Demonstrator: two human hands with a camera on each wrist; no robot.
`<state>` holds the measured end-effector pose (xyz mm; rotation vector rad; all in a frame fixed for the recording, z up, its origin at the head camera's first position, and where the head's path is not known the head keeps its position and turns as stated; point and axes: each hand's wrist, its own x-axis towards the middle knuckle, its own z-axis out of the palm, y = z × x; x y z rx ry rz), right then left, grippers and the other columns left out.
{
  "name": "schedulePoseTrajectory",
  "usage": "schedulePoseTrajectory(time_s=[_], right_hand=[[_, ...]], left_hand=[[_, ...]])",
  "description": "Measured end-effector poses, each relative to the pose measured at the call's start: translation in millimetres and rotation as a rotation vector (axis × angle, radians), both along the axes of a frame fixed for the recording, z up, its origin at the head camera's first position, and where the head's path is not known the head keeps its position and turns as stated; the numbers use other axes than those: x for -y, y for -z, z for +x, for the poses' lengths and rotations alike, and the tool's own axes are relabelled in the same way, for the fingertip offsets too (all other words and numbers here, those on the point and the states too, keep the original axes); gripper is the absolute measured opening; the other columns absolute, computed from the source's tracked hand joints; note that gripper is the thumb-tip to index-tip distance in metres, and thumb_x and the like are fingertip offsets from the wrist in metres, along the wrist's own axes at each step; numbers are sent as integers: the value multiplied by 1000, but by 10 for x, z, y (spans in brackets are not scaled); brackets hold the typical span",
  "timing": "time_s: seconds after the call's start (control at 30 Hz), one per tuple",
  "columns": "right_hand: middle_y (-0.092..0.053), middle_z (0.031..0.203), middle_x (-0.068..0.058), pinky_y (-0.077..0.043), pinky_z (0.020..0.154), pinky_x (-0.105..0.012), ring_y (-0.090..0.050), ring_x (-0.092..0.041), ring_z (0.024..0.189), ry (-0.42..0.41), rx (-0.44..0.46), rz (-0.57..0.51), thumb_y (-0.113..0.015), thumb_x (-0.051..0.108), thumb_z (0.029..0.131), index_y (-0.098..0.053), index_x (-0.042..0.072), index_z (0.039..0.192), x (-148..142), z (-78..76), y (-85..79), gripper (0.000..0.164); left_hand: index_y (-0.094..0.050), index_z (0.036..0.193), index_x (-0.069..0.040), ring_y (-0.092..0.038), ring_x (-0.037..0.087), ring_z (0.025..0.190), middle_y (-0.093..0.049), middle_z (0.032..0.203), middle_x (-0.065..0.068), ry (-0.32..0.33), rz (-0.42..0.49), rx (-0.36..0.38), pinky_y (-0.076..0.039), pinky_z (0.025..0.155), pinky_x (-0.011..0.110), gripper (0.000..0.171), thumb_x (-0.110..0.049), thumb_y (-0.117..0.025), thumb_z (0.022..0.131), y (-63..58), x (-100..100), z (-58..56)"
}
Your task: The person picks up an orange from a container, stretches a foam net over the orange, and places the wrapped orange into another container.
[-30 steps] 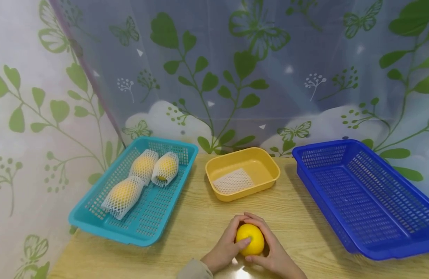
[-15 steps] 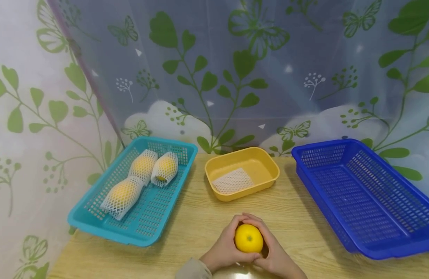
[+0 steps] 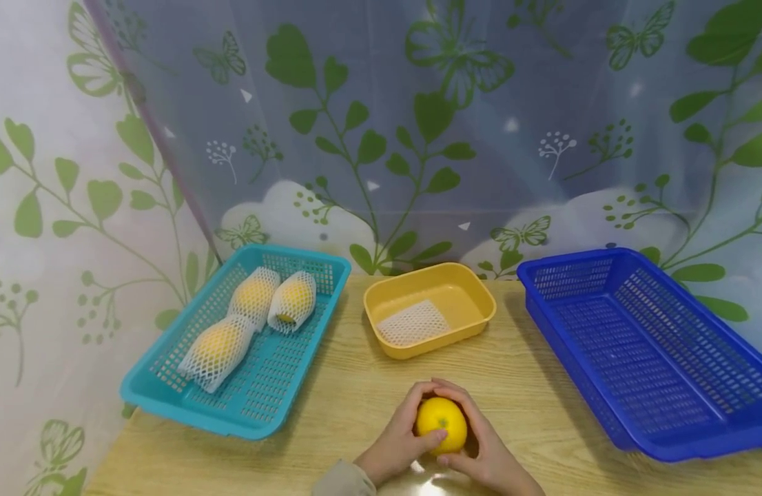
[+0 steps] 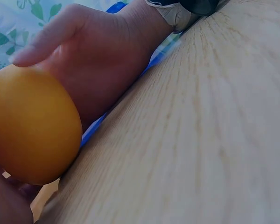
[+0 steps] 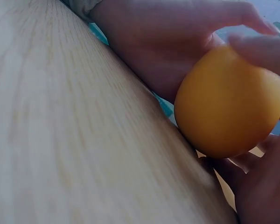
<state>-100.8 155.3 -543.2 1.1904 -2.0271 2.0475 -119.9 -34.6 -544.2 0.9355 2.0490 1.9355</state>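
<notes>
Between both hands is a yellow orange [image 3: 441, 419] at the front middle of the table in the head view. My left hand [image 3: 396, 435] grips it from the left, with the thumb lying over its top. The right hand [image 3: 489, 455] curves round the far and right sides, its thumb at the near side. Both wrist views show the orange [image 4: 35, 123] close up, low over or touching the tabletop; I cannot tell which. Its underside and some fingertips are hidden.
A teal basket [image 3: 235, 428] at left holds three yellow fruits [image 3: 216, 344] in white foam nets. Behind the hands, a yellow tray [image 3: 470, 303] contains a foam net [image 3: 414, 324]. At right stands a deep blue basket [image 3: 650, 372]. A patterned curtain [image 3: 381, 117] hangs behind the table [image 3: 331, 393].
Half a second ago both thumbs lay at the orange's near side; now the left thumb is up on its top. The orange has turned slightly in the hands. The containers have stayed put.
</notes>
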Motion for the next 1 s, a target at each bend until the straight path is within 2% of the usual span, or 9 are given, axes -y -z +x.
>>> schedulePoseTrajectory(time_s=[0.07,0.17,0.37,0.43,0.5,0.63,0.77,0.87,1.0], right_hand=[[-24,156,-25,-25,114,-24,-24,-26,146,26,17,17,-70,-10,81,-28,-5,149,-3,4,-5,80],[-25,157,-22,-24,114,-22,-24,-23,146,44,39,25,-63,-5,88,-29,-1,150,-13,15,-17,71],[-28,152,-30,-30,112,-25,-30,-27,144,108,-33,8,-38,-7,97,-30,-9,146,-22,17,-67,50],[-31,151,-28,-33,111,-26,-32,-24,143,163,-26,20,-32,-8,98,-34,-8,144,-21,15,-110,47],[-35,150,-27,-36,109,-27,-35,-23,141,207,-33,28,-28,-11,97,-38,-8,142,-19,5,-155,46],[-43,144,-27,-38,107,-27,-42,-23,136,276,-53,42,-28,-13,98,-48,-7,135,-25,-37,-274,42],[-52,134,-27,-41,105,-26,-50,-22,128,338,-70,79,-44,-12,98,-56,-2,127,-43,-129,-417,33],[-58,129,-20,-43,103,-27,-55,-18,123,385,-99,139,-56,-10,95,-59,3,124,-53,-214,-532,32],[-64,121,-11,-45,98,-25,-58,-17,113,448,-167,206,-61,-8,93,-63,4,120,-44,-343,-689,30]], left_hand=[[-40,139,-19,-53,17,114,-50,133,4,2,24,4,-46,97,33,43,-29,-53,100,3,7,-4],[-43,137,-15,-51,19,115,-52,132,7,-50,31,-24,-43,99,32,36,-26,-43,103,3,5,-6],[-55,123,-5,-56,33,108,-61,119,13,-321,54,-12,-46,93,31,22,-11,-44,105,-68,-54,-53],[-56,119,-2,-57,34,105,-62,116,15,-376,60,9,-48,88,30,19,-7,-48,103,-117,-63,-89],[-56,117,1,-58,33,101,-63,113,17,-410,57,-21,-49,83,31,17,-1,-51,100,-177,-57,-127],[-59,110,-1,-59,23,94,-65,105,16,-450,33,-197,-50,77,36,16,4,-56,95,-295,-2,-224],[-61,106,-6,-59,20,91,-64,100,8,-462,-9,-425,-50,76,41,14,1,-60,94,-449,72,-348],[-61,105,-8,-57,24,91,-61,101,4,-471,-75,-528,-49,78,40,11,-4,-61,94,-577,115,-453],[-62,104,-8,-56,26,94,-61,103,3,-526,-226,-622,-48,82,36,12,-9,-63,93,-713,162,-589]])
